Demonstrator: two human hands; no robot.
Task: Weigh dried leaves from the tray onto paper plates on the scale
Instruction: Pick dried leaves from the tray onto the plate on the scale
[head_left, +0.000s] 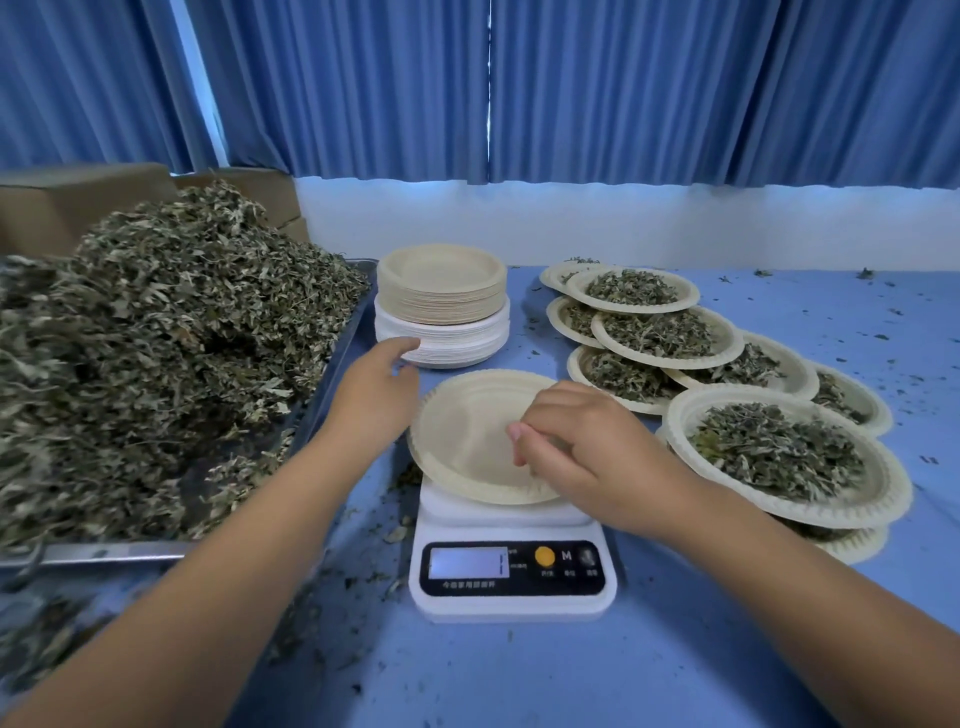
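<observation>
Empty paper plate (467, 436) sits on the scale (511, 577), looks shifted toward the far-left of the platform. My right hand (576, 452) is curled over its right side; I can't tell if it pinches the rim. Left hand (376, 384) is relaxed and holds nothing, between the plate and the plate stack (441, 306). Dried leaves (156, 338) are heaped in the tray (104, 551), left.

Risks: hand weight on the plate skews the reading; an off-centre plate could tip when loaded; leaves could spill onto the table.
</observation>
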